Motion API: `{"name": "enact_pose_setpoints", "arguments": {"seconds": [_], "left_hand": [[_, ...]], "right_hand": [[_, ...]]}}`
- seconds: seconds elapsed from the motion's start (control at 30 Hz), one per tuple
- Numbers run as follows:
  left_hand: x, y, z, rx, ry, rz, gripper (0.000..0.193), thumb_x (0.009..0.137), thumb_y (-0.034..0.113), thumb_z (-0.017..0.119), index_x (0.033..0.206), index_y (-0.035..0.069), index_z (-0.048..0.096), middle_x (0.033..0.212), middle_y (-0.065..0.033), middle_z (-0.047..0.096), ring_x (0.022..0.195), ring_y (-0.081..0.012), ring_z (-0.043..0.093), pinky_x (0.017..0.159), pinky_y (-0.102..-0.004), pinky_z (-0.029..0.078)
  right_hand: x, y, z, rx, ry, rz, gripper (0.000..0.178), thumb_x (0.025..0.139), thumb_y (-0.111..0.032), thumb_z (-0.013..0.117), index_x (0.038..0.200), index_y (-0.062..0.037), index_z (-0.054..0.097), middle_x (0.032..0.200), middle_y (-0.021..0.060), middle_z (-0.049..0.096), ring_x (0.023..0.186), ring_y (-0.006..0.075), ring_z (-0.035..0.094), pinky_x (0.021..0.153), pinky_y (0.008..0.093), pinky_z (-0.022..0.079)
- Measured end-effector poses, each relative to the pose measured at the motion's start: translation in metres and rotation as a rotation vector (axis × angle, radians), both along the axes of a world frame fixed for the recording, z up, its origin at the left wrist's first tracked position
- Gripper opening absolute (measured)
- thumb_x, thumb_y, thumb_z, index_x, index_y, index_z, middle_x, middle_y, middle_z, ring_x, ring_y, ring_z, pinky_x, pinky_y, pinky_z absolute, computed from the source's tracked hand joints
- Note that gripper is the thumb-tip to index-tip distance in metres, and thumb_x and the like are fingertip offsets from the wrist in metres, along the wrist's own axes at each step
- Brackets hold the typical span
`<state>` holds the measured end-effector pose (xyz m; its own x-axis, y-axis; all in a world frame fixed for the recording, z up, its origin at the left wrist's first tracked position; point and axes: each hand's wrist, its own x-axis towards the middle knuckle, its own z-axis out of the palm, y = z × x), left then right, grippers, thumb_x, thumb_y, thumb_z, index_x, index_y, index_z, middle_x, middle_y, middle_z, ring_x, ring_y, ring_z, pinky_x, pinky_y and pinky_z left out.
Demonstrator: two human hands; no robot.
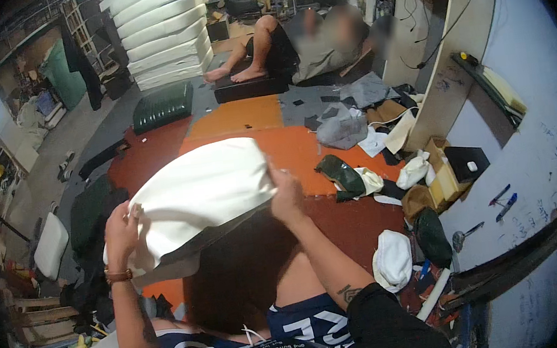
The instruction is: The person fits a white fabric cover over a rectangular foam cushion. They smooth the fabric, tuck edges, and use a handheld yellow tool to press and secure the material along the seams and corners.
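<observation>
A glossy white upholstery cover, with a soft rounded top and a darker underside along its near edge, is stretched between my hands above my lap. My left hand grips its left side, with a bracelet on the wrist. At the right end, my right hand closes on the cover's edge. Part of a paler flap hangs below near my left forearm. Whether anything fills the cover cannot be told. Beneath it spreads the orange and dark red padded floor covering.
A tall stack of white cushions stands behind a green cushion. Farther back, a person reclines on a dark pad. Fabric scraps, a white rolled piece and a box lie at right beside a marked board.
</observation>
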<state>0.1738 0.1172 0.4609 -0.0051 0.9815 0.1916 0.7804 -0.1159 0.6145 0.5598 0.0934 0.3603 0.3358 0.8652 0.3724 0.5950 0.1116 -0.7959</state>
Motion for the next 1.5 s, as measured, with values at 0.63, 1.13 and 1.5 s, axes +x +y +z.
{"name": "enact_pose_setpoints", "arguments": {"seconds": [0.63,1.13,1.5], "left_hand": [[-0.075,-0.079,0.000,0.798,-0.016,0.231,0.074,0.102,0.038,0.070,0.160,-0.001,0.045,0.158,-0.0206,0.056,0.143,-0.0321,0.057,0.118,-0.0431,0.045],[-0.012,-0.086,-0.160,0.642,-0.783,0.072,0.054,0.107,0.036,0.064,0.145,-0.001,0.056,0.144,-0.0146,0.062,0.129,-0.0256,0.063,0.106,-0.0455,0.055],[0.030,-0.151,-0.174,0.520,-0.513,0.061,0.092,0.094,0.032,0.077,0.163,-0.003,0.029,0.168,-0.0276,0.034,0.156,-0.0446,0.035,0.130,-0.0508,0.028]], "right_hand": [[-0.087,0.161,-0.097,-0.420,1.311,0.379,0.072,0.106,-0.068,0.047,0.141,-0.0070,0.064,0.130,0.0138,0.072,0.120,0.0287,0.068,0.102,0.0449,0.052],[0.105,0.152,-0.020,0.160,0.759,0.095,0.041,0.107,-0.032,0.060,0.113,0.0062,0.075,0.106,0.0112,0.077,0.095,0.0203,0.072,0.088,0.0353,0.055],[0.113,-0.023,0.005,0.069,-0.224,-0.453,0.050,0.103,-0.035,0.070,0.135,0.0026,0.066,0.129,0.0201,0.071,0.116,0.0319,0.066,0.107,0.0421,0.048]]}}
